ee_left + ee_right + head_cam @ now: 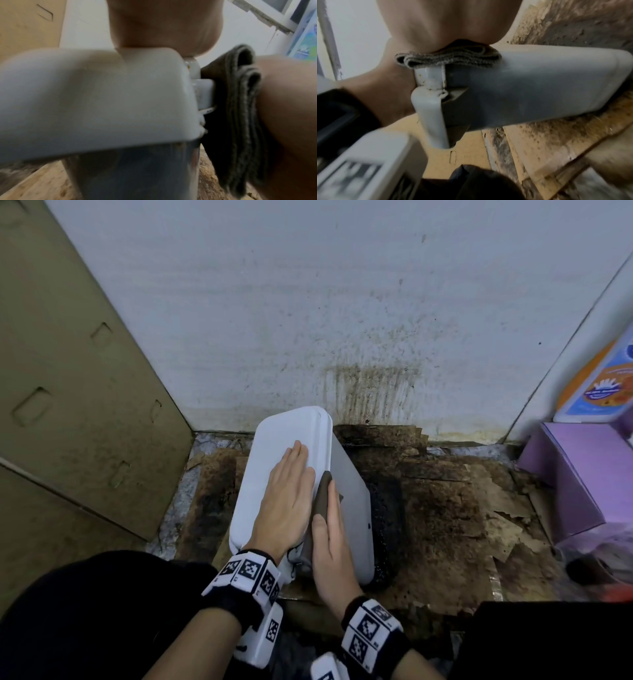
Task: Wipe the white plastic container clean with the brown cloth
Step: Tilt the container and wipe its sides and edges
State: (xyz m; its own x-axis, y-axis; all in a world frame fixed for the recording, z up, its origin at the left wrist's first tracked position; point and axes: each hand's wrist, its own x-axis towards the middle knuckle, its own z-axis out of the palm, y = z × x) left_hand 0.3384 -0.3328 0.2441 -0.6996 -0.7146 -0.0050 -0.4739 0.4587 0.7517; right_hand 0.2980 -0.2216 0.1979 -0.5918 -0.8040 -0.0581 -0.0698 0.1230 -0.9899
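Observation:
The white plastic container (274, 446) stands tilted on its edge on the stained cardboard floor (445, 508), its lid facing left. My left hand (289, 494) lies flat on the lid with straight fingers. My right hand (330, 539) presses the folded brown cloth (321, 494) against the container's grey-looking side, fingers straight along it. The left wrist view has the cloth (240, 115) sandwiched between the right hand (288, 115) and the container's rim (204, 92). In the right wrist view the cloth (450, 59) sits under the palm on the container (539, 83).
A tall cardboard panel (68, 388) leans at the left. The white wall (308, 302) behind carries brown splashes. A purple box (579, 474) and a printed carton (603, 385) stand at the right, with a plastic bag (596, 566) below them.

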